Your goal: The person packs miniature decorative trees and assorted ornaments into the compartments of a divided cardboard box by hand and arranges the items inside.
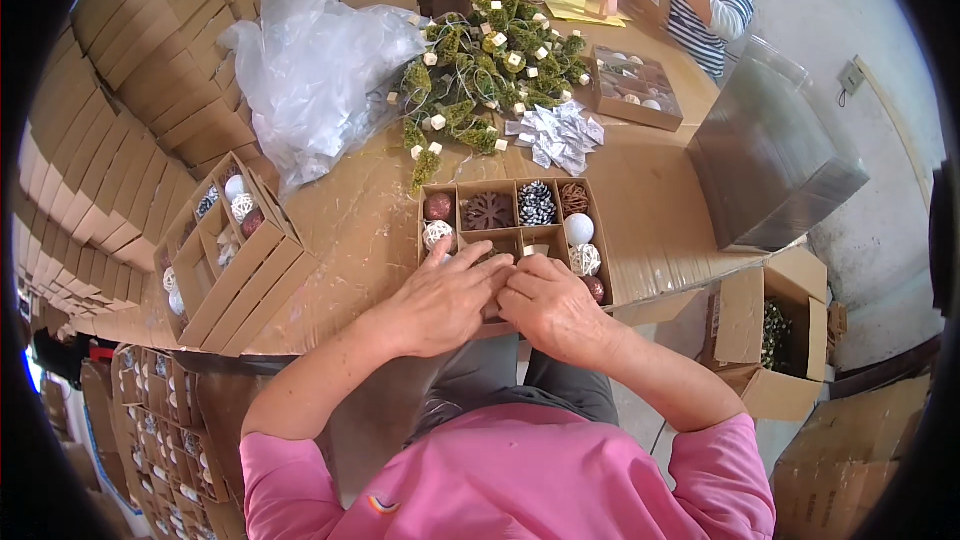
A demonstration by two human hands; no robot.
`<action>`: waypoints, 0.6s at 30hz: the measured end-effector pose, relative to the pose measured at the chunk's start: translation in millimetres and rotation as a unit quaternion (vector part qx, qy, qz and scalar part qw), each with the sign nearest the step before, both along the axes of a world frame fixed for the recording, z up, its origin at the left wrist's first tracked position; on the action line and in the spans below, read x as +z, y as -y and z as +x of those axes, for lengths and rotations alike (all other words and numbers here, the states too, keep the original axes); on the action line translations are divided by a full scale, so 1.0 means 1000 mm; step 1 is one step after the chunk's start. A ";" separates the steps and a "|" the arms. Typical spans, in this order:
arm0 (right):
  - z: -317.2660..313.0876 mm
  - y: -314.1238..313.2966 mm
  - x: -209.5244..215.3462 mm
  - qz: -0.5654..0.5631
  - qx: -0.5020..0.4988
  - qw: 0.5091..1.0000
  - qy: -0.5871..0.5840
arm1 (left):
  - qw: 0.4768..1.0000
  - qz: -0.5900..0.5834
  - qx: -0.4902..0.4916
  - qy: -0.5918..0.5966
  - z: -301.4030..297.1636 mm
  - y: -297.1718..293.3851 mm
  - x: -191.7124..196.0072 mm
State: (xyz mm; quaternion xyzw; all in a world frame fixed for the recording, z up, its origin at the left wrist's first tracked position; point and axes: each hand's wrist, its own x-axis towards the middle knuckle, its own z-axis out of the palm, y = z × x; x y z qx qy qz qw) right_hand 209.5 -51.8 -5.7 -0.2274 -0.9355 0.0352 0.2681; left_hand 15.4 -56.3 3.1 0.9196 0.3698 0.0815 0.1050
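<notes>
A cardboard divided box (609, 265) lies on the table before me. Its compartments hold a brown snowflake ornament (488, 210), a white-tipped pine cone (537, 203), a brown twig ball (575, 199), a white ball (579, 229), white woven balls (585, 260) and glittery red-brown balls (438, 206). Over the box's near middle, my left hand (450, 298) rests with its fingers stretched and apart. Beside it, my right hand (552, 305) is closed, fingertips pinched down in a near compartment; what they grip is hidden. A small whitish piece (536, 250) shows just beyond those fingertips.
Green mossy garlands with pale cubes (490, 70), small silvery packets (556, 134) and clear plastic bags (310, 70) lie beyond. Stacked filled boxes (240, 260) stand left, a clear plastic bin (775, 155) right. Another person (705, 5) sits at the far right near another filled box (637, 88).
</notes>
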 end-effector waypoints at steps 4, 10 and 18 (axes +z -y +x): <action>0.001 0.006 0.002 -0.014 0.002 1.000 0.023 | 0.995 0.000 0.012 -0.095 0.010 0.012 0.007; 0.003 -0.078 0.029 -0.151 -0.083 0.985 0.012 | 0.999 -0.028 -0.029 -0.027 0.003 0.008 -0.002; -0.043 -0.167 0.021 -0.129 -0.086 0.988 -0.004 | 0.923 0.133 0.241 0.268 -0.057 -0.055 -0.016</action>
